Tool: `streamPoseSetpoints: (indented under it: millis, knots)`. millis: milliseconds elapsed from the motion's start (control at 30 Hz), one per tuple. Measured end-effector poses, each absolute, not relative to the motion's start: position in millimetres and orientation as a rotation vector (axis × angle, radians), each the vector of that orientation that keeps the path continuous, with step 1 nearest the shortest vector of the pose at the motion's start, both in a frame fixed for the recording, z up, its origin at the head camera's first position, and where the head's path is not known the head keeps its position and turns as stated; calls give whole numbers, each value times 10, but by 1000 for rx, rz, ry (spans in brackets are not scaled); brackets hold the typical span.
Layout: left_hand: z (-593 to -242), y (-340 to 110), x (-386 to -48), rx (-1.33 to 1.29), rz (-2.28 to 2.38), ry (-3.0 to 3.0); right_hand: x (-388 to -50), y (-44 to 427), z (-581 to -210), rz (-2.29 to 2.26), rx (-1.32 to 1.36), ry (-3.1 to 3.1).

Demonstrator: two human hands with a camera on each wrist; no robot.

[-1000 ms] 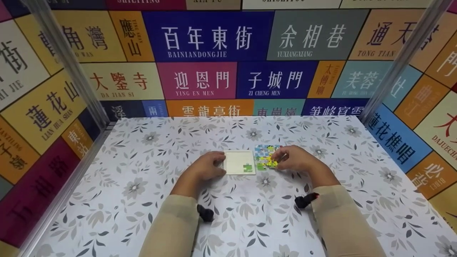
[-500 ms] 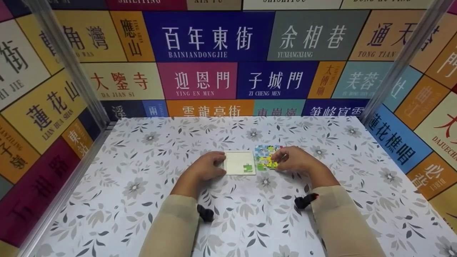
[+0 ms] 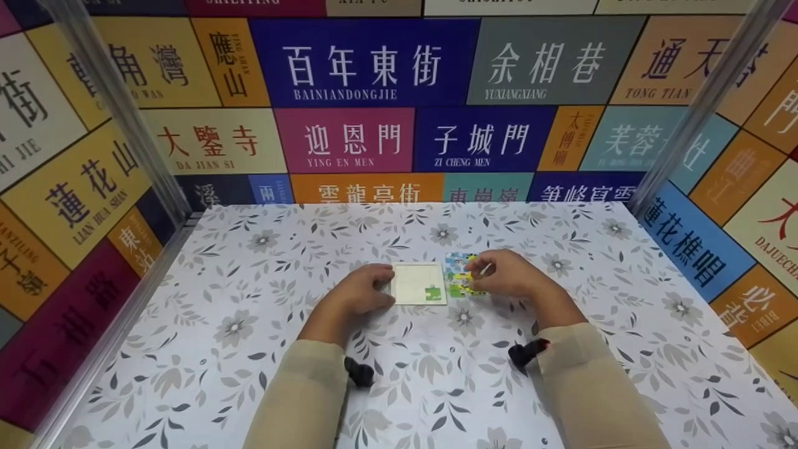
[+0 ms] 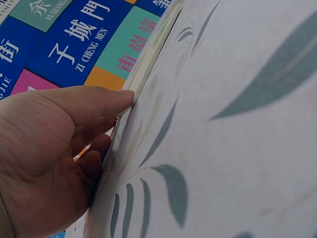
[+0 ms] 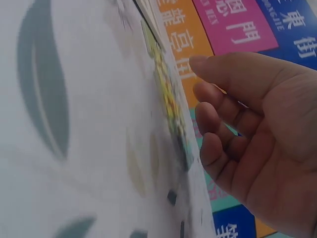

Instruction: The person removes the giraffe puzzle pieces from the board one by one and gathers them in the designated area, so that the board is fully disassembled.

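A pale square puzzle tray point(image 3: 413, 284) lies flat on the table, with one green puzzle piece point(image 3: 432, 293) in its near right corner. My left hand point(image 3: 363, 290) grips the tray's left side. In the left wrist view the thumb point(image 4: 111, 99) presses on the tray edge and the other fingers are curled. Right of the tray lie several colourful puzzle pieces point(image 3: 457, 262), in blue, yellow and green, partly hidden by my right hand point(image 3: 508, 274). The right wrist view shows this hand just above the pieces point(image 5: 171, 106), fingers loosely bent, nothing visible between thumb and fingertips.
The table point(image 3: 299, 243) has a white cloth printed with grey leaves and flowers. Panels of coloured street-name signs point(image 3: 365, 62) rise behind it and on both sides. Clear upright edges point(image 3: 134, 125) stand at the corners.
My right hand has lifted a little and shifted slightly left over the puzzle pieces, its thumb and finger now farther from them. The left hand and the tray stay put.
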State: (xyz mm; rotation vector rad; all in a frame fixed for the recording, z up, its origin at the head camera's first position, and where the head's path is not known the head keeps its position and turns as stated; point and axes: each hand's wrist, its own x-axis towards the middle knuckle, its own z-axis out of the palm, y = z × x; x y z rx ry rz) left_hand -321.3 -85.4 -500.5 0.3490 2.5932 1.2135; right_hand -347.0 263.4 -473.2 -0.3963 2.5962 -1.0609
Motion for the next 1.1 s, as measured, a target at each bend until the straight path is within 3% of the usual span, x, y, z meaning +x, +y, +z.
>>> streamPoseSetpoints:
  millis: [567,1100]
  knots:
    - [-4999,-864,-3231,371,1168,2602,-3427,1871,-4602,-918,-461,2580]
    - [-5025,-840,-3241,330,1188,2601,-3427,1836,-4745,-942,-412,2588]
